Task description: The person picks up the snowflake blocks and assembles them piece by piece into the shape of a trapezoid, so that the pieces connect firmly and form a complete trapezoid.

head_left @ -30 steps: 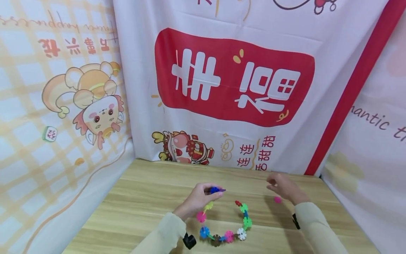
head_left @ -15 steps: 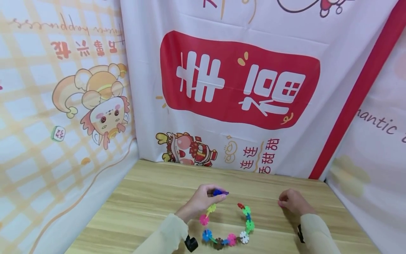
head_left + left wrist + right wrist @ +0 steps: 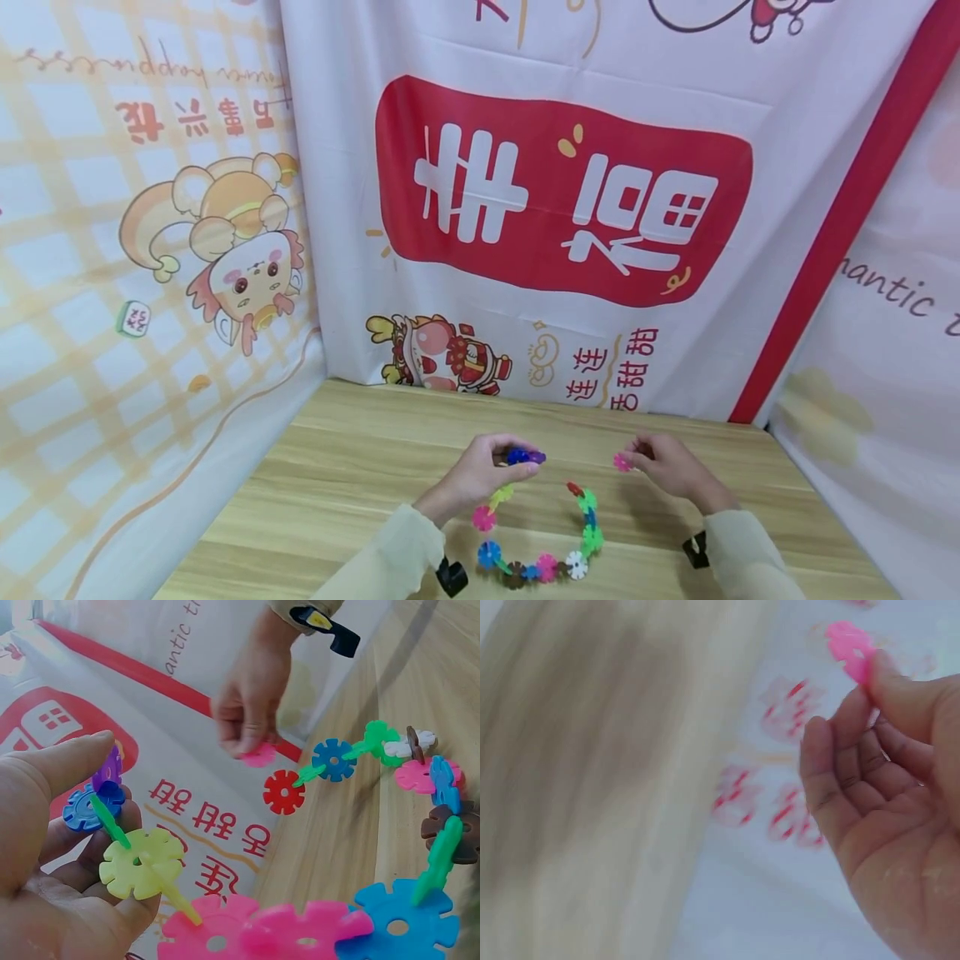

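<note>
A chain of notched plastic snowflake discs [image 3: 547, 568] curves in an open ring over the table, in pink, blue, brown, white, green, yellow and red. My left hand [image 3: 480, 471] holds the chain's left end by a purple disc [image 3: 109, 766] and a blue disc [image 3: 91, 808]; the yellow disc [image 3: 141, 864] hangs beside the fingers. The other end finishes in a red disc [image 3: 284, 792]. Between thumb and forefinger my right hand [image 3: 671, 468] pinches a loose pink disc [image 3: 849, 649], to the right of the left hand and apart from the chain.
The wood-grain table [image 3: 360, 425] lies below both hands. Printed cloth [image 3: 675, 358] hangs along its back edge, with more cloth on the left [image 3: 225, 350] and right sides. Black straps with a camera sit on both wrists.
My right hand came down to the table, picked up the pink disc lying there, and lifted it leftward toward the left hand. The left hand has barely moved; its purple disc has turned a little.
</note>
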{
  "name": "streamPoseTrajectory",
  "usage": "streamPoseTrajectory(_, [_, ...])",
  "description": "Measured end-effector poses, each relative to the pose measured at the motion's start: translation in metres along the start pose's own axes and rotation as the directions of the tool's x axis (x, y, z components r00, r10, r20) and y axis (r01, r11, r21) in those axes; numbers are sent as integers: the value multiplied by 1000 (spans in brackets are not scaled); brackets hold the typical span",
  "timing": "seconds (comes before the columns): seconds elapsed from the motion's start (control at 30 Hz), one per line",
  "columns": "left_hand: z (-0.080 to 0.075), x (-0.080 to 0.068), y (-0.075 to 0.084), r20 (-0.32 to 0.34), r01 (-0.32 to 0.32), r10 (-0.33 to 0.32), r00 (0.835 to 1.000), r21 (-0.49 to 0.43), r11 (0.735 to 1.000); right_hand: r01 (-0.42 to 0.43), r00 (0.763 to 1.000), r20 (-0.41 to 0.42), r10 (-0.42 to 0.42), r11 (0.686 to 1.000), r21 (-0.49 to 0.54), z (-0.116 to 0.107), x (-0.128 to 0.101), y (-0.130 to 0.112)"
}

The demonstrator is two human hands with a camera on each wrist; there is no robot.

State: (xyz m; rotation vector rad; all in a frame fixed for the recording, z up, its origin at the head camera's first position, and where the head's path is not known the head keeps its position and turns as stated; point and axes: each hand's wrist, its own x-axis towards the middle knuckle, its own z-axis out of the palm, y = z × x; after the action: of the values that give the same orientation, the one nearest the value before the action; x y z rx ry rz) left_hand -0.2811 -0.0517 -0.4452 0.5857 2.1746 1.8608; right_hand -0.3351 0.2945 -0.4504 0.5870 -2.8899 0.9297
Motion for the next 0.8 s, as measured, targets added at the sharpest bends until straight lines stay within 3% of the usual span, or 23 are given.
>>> streamPoseTrajectory(0.17, [-1, 2, 5, 14, -26, 25, 1000, 24, 999, 111, 991, -84, -103, 989, 98, 1, 1, -42])
streamPoseTrajectory(0.33, [-1, 6, 9, 21, -34, 33, 999, 43, 999, 182, 975, -160, -153, 966, 185, 2, -2, -76])
streamPoseTrajectory(0.57, [0, 6, 12, 31, -54, 53, 998, 54, 997, 333, 922, -278, -269, 917, 218, 15, -9, -104])
streamPoseTrajectory(0.67, [0, 6, 12, 41, -63, 61, 997, 46, 997, 350, 914, -304, -269, 902, 254, 20, -15, -117])
streamPoseTrajectory(0.8, [1, 6, 11, 49, -73, 71, 996, 33, 997, 320, 926, -303, -226, 895, 312, 21, -23, -136])
